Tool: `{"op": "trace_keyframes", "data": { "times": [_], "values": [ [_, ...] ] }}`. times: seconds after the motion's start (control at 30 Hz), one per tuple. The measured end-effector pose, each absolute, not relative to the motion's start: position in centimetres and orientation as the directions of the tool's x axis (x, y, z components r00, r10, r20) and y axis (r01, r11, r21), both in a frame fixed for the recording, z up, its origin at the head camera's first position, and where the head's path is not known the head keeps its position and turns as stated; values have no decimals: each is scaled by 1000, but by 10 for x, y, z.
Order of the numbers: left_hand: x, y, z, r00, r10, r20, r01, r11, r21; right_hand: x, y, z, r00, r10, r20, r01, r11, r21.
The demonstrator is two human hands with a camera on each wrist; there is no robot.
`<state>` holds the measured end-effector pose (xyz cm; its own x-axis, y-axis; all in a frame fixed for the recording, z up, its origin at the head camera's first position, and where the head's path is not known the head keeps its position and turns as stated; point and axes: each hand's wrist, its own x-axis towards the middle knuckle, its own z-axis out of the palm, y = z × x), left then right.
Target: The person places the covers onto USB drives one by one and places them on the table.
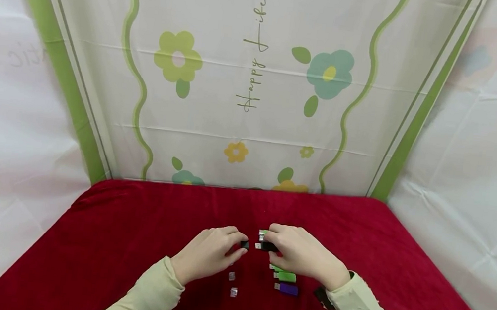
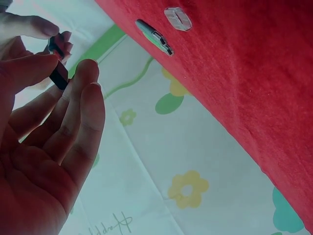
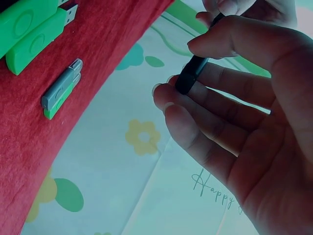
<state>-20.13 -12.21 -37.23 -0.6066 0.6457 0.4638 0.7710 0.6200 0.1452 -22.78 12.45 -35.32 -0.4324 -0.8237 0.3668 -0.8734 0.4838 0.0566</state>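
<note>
In the head view, my left hand (image 1: 212, 251) pinches a small black cap (image 1: 245, 244) between thumb and fingers; the left wrist view shows that cap (image 2: 59, 76) too. Just to its right, my right hand (image 1: 304, 252) holds a black USB stick (image 1: 268, 247) by its body, its bare metal plug pointing left at the cap. A narrow gap separates cap and plug. The right wrist view shows the rounded end of the stick (image 3: 186, 81) between thumb and fingers. Both hands are above the red cloth (image 1: 157, 216).
Below the right hand lie a green USB stick (image 1: 286, 277) and a purple one (image 1: 288, 289), uncapped; another green stick is partly hidden. Clear caps (image 1: 232, 276) lie to their left. Farther back, a grey stick (image 3: 61, 88) lies against a green one, both with clear caps.
</note>
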Motion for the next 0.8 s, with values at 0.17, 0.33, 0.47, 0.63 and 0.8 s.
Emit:
{"op": "trace_keyframes", "data": {
  "times": [0.17, 0.33, 0.47, 0.63, 0.8],
  "values": [
    [-200, -120, -372, -602, 645, 471, 772, 621, 137, -229, 124, -355, -417, -829, 373, -878, 473, 69],
    [-199, -118, -372, -607, 650, 458, 774, 614, 153, -229, 124, -357, -407, -832, 378, -883, 465, 73],
    [-199, -116, -374, -611, 652, 449, 773, 614, 160, -228, 123, -358, -399, -834, 381, -886, 457, 73],
    [-197, -115, -375, -608, 652, 453, 773, 616, 152, -227, 123, -359, -393, -839, 377, -888, 452, 81],
    [-196, -114, -375, -600, 657, 457, 778, 611, 143, -225, 123, -359, -389, -841, 377, -889, 451, 87]
  ]
}}
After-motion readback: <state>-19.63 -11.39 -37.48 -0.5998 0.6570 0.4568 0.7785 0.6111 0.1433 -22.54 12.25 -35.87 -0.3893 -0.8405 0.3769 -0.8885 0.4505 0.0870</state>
